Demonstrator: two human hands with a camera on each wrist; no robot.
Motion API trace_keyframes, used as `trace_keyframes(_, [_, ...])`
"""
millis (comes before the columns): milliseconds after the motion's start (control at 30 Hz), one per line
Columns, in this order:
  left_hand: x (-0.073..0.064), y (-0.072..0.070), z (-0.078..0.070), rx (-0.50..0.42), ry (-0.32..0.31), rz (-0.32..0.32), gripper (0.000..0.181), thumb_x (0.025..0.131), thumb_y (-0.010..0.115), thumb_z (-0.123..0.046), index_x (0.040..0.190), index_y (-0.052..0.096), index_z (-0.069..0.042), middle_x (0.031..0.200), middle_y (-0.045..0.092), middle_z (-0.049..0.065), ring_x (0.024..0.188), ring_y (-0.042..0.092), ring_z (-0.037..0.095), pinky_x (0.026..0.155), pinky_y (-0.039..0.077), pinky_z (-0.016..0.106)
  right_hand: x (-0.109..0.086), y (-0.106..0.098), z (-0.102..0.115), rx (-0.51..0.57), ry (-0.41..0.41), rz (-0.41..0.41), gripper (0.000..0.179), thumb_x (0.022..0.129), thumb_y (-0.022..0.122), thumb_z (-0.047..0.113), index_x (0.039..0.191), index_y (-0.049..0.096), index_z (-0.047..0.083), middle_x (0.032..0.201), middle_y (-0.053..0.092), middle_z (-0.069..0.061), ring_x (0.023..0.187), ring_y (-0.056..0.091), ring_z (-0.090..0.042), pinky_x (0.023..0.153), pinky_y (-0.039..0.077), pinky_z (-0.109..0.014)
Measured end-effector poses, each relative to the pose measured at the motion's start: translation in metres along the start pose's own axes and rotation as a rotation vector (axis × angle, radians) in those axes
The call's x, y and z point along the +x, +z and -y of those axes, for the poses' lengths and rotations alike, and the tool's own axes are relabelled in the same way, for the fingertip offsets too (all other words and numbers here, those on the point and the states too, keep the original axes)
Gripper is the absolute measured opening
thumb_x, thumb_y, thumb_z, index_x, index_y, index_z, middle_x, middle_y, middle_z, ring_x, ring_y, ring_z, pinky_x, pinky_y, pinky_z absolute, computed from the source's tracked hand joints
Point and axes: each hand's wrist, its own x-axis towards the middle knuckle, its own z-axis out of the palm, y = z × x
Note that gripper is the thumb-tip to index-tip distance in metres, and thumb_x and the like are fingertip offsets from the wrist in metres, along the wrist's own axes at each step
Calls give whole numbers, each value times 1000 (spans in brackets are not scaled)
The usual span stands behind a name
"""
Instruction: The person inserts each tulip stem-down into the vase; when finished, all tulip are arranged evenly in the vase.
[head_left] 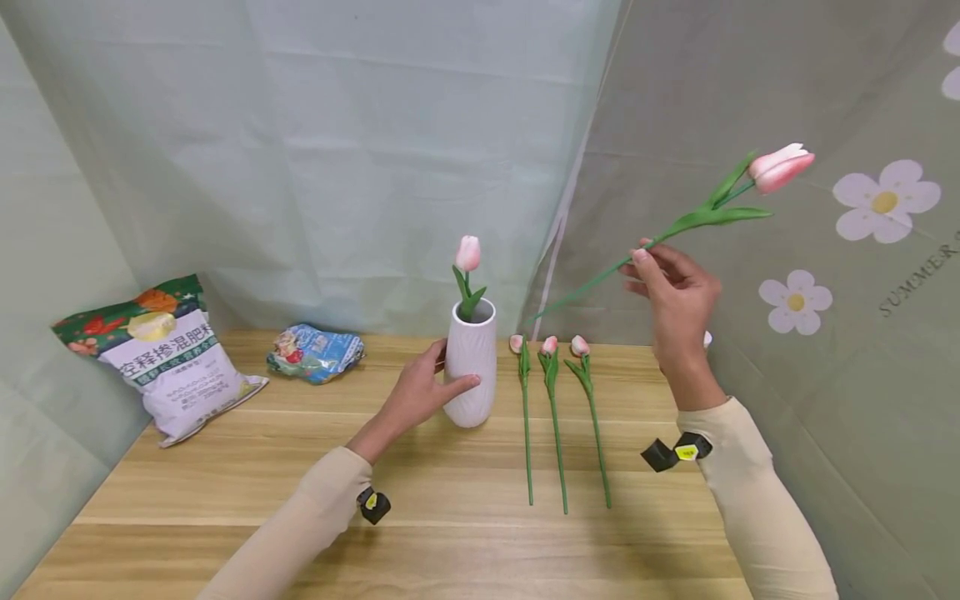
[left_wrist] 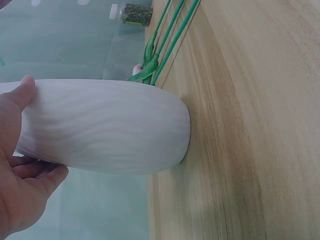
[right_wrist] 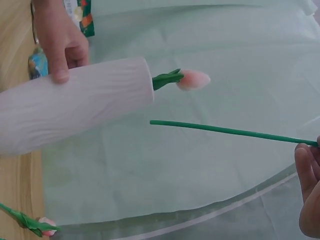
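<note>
A white ribbed vase (head_left: 471,367) stands upright on the table with one pink tulip (head_left: 468,252) in its mouth. My left hand (head_left: 422,390) holds the vase from its left side, thumb across the front and fingers behind. Up at the right, my right hand (head_left: 678,296) pinches another pink tulip (head_left: 782,168) by its green stem. That stem slants down to the left, and in the right wrist view its lower end (right_wrist: 154,122) is in the air beside the vase rim. Three more tulips (head_left: 557,400) lie side by side on the table, right of the vase.
A green and white printed bag (head_left: 183,367) leans at the table's left, beside a crumpled blue packet (head_left: 315,352). Pale cloth (head_left: 360,167) hangs behind the wooden table (head_left: 450,533), and a grey cloth with printed flowers (head_left: 795,302) hangs at the right.
</note>
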Motion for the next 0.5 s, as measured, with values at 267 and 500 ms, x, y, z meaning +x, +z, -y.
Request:
trace_keyframes(267, [0,0,1,-5,4,-6,87,87,81,-46,151,43,-1,145,55,20,133,55,35,111,49,48,4,14,3,71,-28,-5,14,88,78,0,98,76,-10,89,76,-11,71,76,-20,65,65,-32])
trace_keyframes(500, [0,0,2,-4,9,-3,86,88,80,-46,151,42,-1,146,55,20,134,55,35,111,48,48,4,26,4,63,-42,17,15,89,77,1,100,77,-8,91,77,-9,73,76,-18,66,65,-32])
